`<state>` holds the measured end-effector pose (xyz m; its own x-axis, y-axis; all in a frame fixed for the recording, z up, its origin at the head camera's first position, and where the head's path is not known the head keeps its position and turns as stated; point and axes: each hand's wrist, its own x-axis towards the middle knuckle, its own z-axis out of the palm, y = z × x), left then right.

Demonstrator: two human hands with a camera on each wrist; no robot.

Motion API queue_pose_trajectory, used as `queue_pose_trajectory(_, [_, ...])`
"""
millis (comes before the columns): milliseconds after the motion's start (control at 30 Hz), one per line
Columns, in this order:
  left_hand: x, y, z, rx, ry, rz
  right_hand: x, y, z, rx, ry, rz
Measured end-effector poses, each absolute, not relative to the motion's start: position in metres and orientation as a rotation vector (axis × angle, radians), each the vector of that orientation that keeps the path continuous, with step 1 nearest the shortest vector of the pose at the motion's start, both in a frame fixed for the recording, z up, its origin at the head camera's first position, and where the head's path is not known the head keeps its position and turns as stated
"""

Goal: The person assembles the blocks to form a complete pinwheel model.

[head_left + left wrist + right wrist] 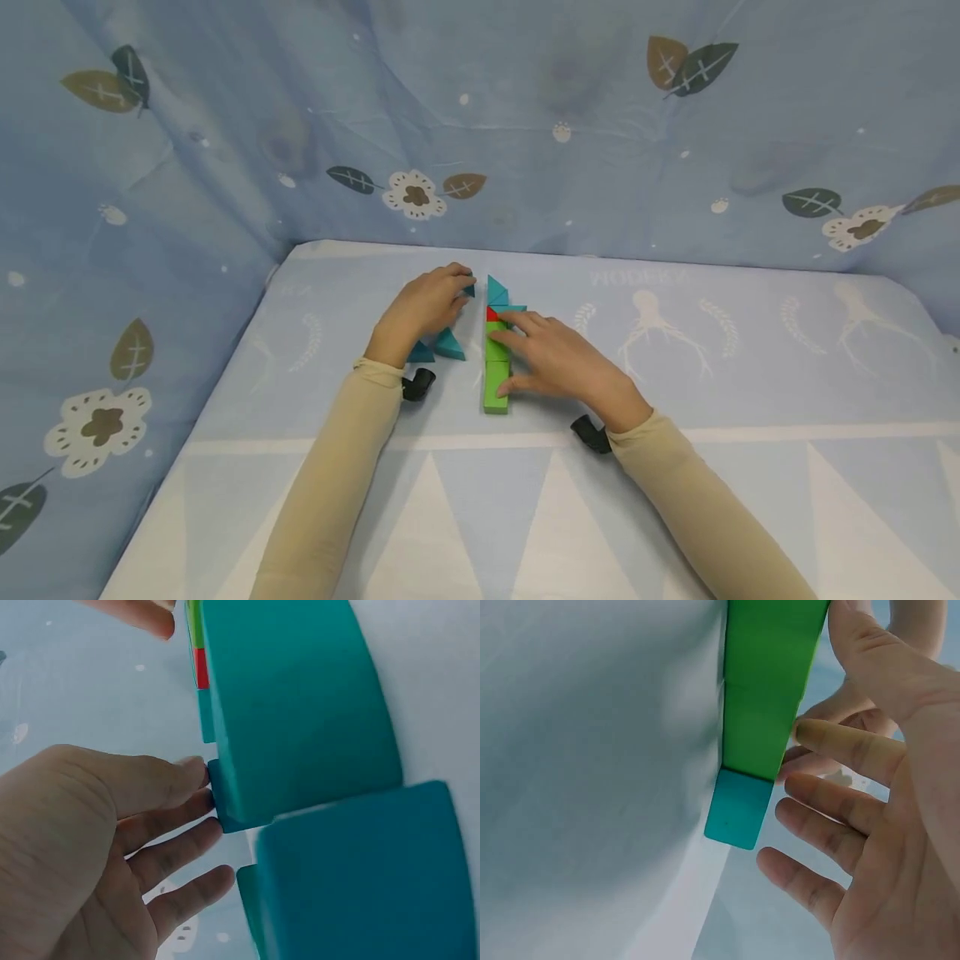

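In the head view my left hand (pixel 429 305) is at the far left of a row of toy blocks, its thumb and forefinger pinching a small dark-teal block (pixel 470 290). The left wrist view shows that same teal block (pixel 225 796) at the fingertips. My right hand (pixel 558 358) lies over the row's right side, fingers spread and loosely bent, its thumb by the nearest of two green blocks (pixel 496 390). Beyond the green is a red triangular block (pixel 491 314), then light-teal triangular blocks (pixel 497 291). Another teal piece (pixel 516 308) juts out to the right, partly behind the fingers.
Loose teal triangular blocks (pixel 450 345) lie by the left wrist, looming large in the left wrist view. Black camera mounts (pixel 419 384) sit at both wrists. A patterned cloth covers the table (pixel 750 367), and a blue curtain (pixel 525 167) stands along its back and left.
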<state>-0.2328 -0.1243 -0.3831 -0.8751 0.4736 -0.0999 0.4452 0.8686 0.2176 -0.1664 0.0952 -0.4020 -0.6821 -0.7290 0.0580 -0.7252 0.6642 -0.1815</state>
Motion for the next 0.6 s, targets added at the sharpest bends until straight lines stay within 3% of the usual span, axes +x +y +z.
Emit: queue_pose_trajectory(600, [-0.232, -0.131, -0.392, 0.730, 2.920, 0.413, -0.169, 0.096, -0.409, -1.142, 2.820, -0.386])
